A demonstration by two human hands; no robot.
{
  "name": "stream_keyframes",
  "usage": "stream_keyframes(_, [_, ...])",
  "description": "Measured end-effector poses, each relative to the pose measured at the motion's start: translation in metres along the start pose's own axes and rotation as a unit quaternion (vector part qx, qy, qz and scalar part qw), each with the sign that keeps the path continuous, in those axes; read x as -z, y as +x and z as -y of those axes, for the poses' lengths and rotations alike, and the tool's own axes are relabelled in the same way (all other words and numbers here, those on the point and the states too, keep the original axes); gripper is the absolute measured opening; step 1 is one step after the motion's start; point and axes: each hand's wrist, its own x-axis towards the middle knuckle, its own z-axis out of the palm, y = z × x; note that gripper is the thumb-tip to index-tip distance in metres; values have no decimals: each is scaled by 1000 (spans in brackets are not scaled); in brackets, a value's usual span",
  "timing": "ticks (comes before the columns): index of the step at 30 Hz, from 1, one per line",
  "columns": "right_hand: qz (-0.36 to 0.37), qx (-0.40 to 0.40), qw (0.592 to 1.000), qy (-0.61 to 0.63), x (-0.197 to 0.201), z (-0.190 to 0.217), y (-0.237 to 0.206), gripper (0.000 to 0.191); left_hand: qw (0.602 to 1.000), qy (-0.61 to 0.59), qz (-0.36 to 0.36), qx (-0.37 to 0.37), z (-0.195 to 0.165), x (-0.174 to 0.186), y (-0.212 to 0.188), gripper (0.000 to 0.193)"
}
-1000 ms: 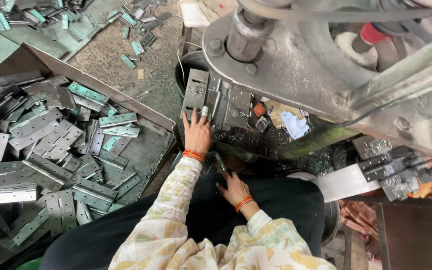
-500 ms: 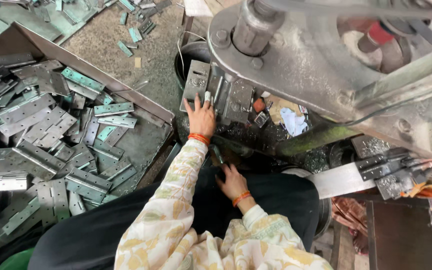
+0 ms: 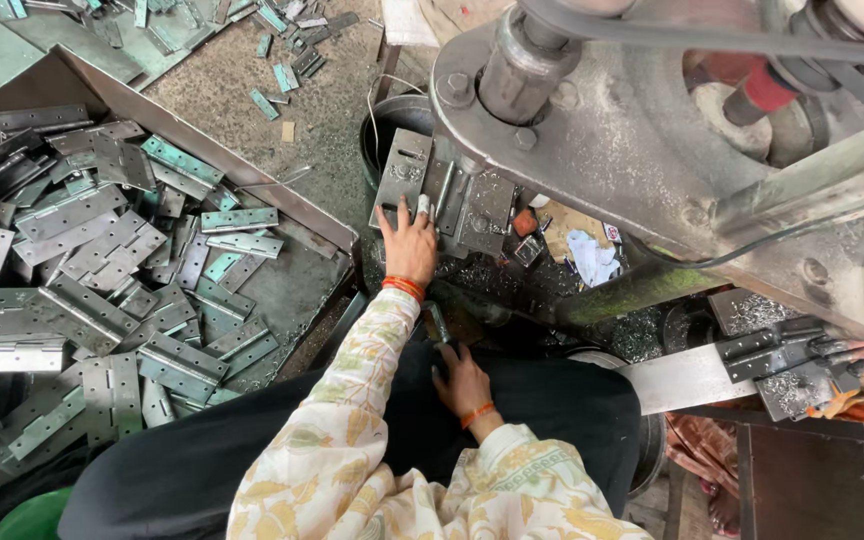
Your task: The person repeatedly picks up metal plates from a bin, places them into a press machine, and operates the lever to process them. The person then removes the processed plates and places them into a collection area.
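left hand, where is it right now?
Head view, centre: the left hand reaches forward onto the press bed, fingers on the metal plates under the ram, just right of the hinge tray.

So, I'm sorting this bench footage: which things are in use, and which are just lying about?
In use:
- left hand, reaching to the grey metal plate under the press
- right hand, resting on the lap beside a dark narrow piece

Lying about:
- hinges heaped in the metal tray
- loose hinges on the floor
- white crumpled rag
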Motion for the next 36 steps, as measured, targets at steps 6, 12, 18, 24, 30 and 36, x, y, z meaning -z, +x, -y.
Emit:
stream_keyframes(6, [16, -33, 998, 45, -11, -5, -13, 39, 999, -10, -31, -11, 5, -2, -4, 34])
stream_keyframes(12, [83, -27, 996, -11, 36, 8, 18, 46, 1000, -12, -20, -6, -1, 2, 6, 34])
stream_keyframes(18, [101, -33, 994, -38, 41, 4, 36, 47, 999, -41, 14, 1, -9, 8, 45, 32])
stream_keyframes(24, [-9, -10, 999, 45, -3, 3, 1, 39, 999, -39, 1, -9, -1, 5, 45, 32])
stream_keyframes(30, [36, -31, 998, 29, 10, 7, 0, 45, 999, -23, -34, -22, 0, 4, 21, 38])
stream_keyframes(36, [86, -22, 996, -15, 52, 8, 24, 46, 999, 8, 51, -11, -3, 3, 34, 40])
